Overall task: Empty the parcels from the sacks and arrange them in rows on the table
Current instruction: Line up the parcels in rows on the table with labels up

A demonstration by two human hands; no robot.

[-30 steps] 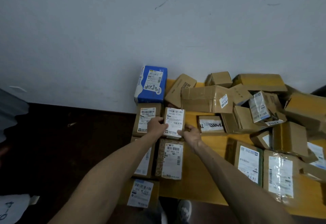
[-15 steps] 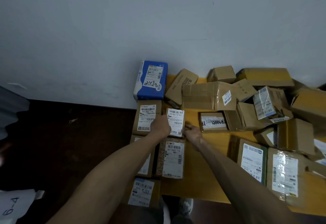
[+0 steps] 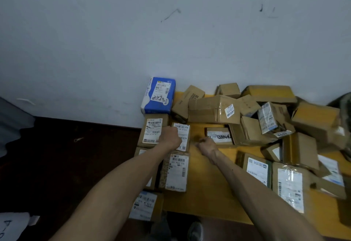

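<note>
Cardboard, brown, forms the small parcel [image 3: 183, 136], which is faced with a white barcode label. The label's digits are too blurred to read with certainty. The parcel lies flat on the yellow table [image 3: 199, 183], close to the table's left edge.

The left hand [image 3: 170, 138] covers the parcel's left side, with fingers curled down over that edge and holding it. The right hand [image 3: 206, 145] sits just right of the parcel and apart from it. Its fingers are curled with nothing visible in them, and motion blur obscures finer detail.

- **Left of the grip:** just beside it lies a labelled box [image 3: 154, 131] printed "507 P602 170".
- **Nearer the person than the grip:** a long parcel [image 3: 175, 172] carries the same code.
- **Beyond the grip:** a blue pack [image 3: 158, 96] stands against the wall [image 3: 95, 51], with "2490" handwritten in black on its label.
- **Right of the grip:** past the right hand, a flat box [image 3: 219, 136] shows inverted black lettering, apparently "TR0001".
- **Further right of the grip:** loose boxes [image 3: 250, 132] lie heaped in disorder.
- **Well left of the grip and towards the person:** a white sheet [image 3: 11, 225] with handwritten marks rests on the dark floor [image 3: 66, 164].
</note>
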